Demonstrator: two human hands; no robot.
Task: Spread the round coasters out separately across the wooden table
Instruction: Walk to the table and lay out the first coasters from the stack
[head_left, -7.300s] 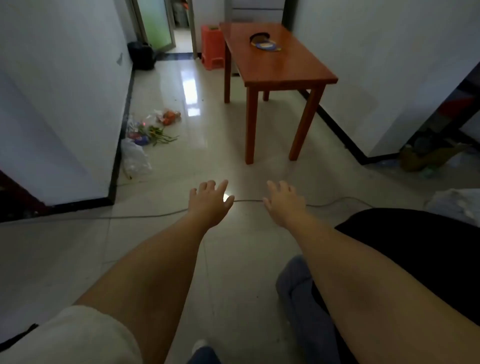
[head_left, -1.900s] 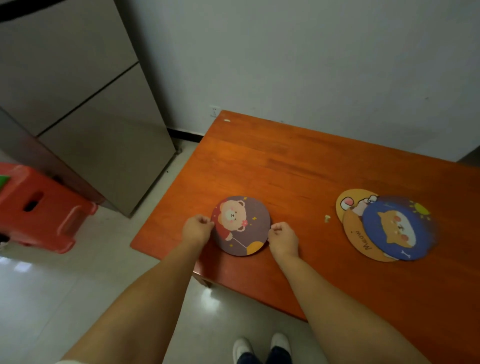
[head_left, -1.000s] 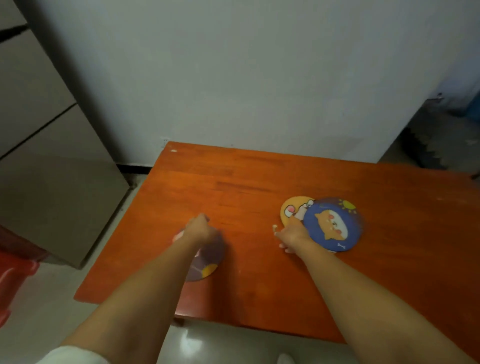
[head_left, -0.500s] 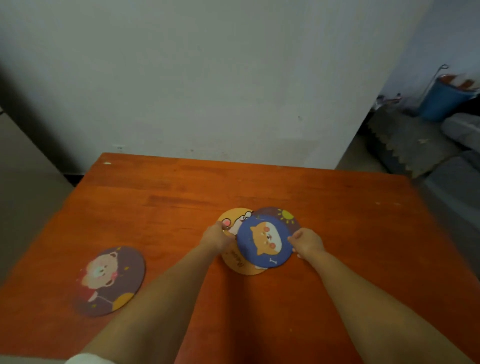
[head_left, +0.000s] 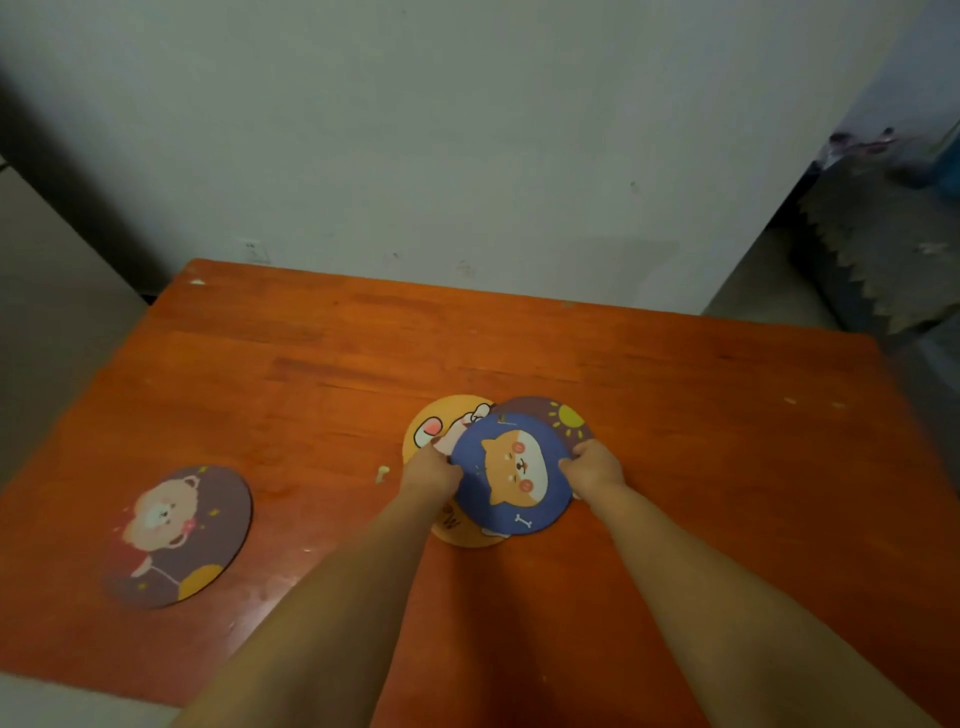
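**Both hands on the top coaster of the overlapping pile**

Nearest the camera, two bare forearms reach out over the wooden table (head_left: 727, 415) and meet at the pile in its middle. The left hand (head_left: 430, 473) is curled onto the left rim of the blue dog coaster (head_left: 511, 475), and the right hand (head_left: 592, 470) is curled onto its right rim, so the disc sits squarely between the two grips. Both hands are closed on its edge, though how far the fingertips reach underneath cannot be told.

The blue dog coaster lies on top. Under it, showing to the left and near side, is an orange coaster (head_left: 434, 423); behind it to the far right peeks a dark coaster with a sun (head_left: 563, 415). All three overlap.

Well apart at the near left lies the bear coaster (head_left: 179, 535), flat and alone.

Being round, the top disc has no long axis to favour, and neither hand is nearer. Bare wood lies open to the right and far side, so lifting it clear that way looks the likely next move.
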